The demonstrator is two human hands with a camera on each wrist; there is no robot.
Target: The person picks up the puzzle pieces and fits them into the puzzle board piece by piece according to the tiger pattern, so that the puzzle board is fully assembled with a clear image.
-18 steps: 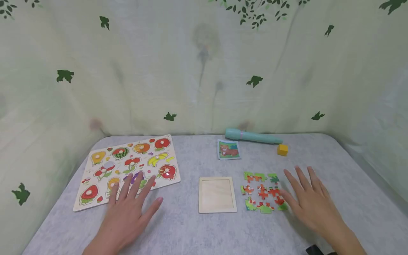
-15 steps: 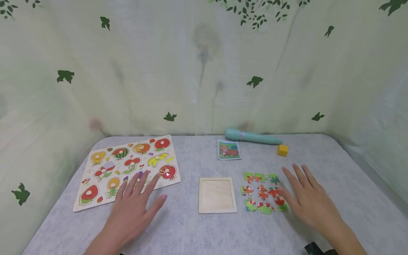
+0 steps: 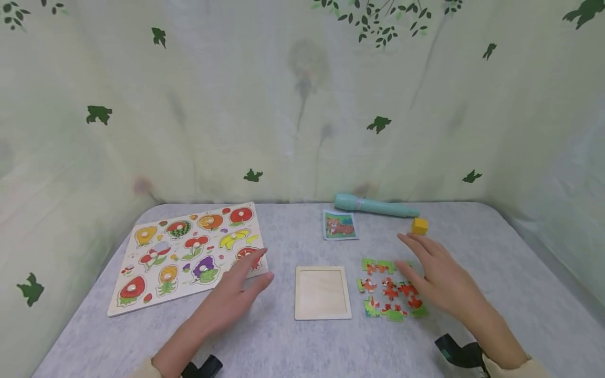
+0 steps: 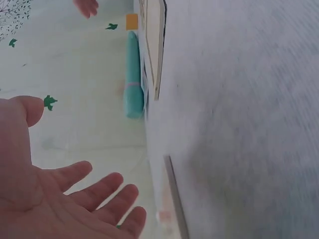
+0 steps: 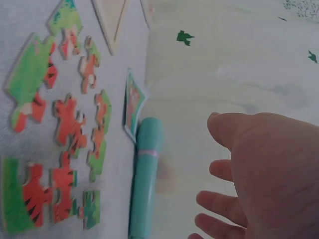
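Note:
My left hand (image 3: 233, 296) hovers over the near right corner of a fruit puzzle board (image 3: 156, 270), fingers extended and nothing held. In the left wrist view that hand (image 4: 75, 199) shows its palm with fingers spread. My right hand (image 3: 441, 278) hangs above the right side of several loose jigsaw pieces (image 3: 389, 287), also holding nothing. From the right wrist view, the pieces (image 5: 65, 119), green and orange with black stripes, lie flat and apart from the hand (image 5: 269, 169). Between the hands lies a square wooden tray (image 3: 323, 294) with a raised rim and a bare inside.
A small picture card (image 3: 340, 226) of an animal lies behind the tray. Farther back is a teal tube-shaped object (image 3: 375, 206), with a yellow cube (image 3: 419, 226) at its right end. A printed curtain (image 3: 212, 105) rises behind the table.
My left hand has moved right, uncovering the grapes on the fruit board. My right hand has shifted left and a little farther from me, over the jigsaw pieces. The objects stay put.

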